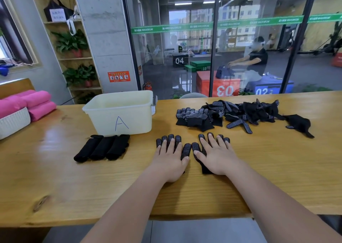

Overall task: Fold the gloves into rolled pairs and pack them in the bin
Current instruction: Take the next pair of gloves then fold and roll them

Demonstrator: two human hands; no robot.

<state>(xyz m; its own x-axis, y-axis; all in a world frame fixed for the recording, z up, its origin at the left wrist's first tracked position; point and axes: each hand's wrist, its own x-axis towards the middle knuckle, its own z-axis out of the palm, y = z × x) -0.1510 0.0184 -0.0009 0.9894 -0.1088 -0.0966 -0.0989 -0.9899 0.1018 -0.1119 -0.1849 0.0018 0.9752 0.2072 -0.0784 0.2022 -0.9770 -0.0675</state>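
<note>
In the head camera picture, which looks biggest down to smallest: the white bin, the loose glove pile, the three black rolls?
1. Loose glove pile, widest spread.
2. White bin, close behind; it stands taller, so their ranking is unsure.
3. Three black rolls, clearly smallest.

Bright, even daylight; sharp centre, wide-angle edge warping.

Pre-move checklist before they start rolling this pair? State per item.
1. Two black dotted gloves lie flat, side by side: left glove, right glove. ok.
2. Left hand and right hand each press one glove, palms down, nothing gripped. ok.
3. Gloves stacked one on the other for rolling: not ok, they lie apart.
4. Cream plastic bin marked A within reach, open top. ok.
5. Three rolled black pairs packed: not ok, they lie on the wooden table.
6. Bin contents: cannot tell.
</note>
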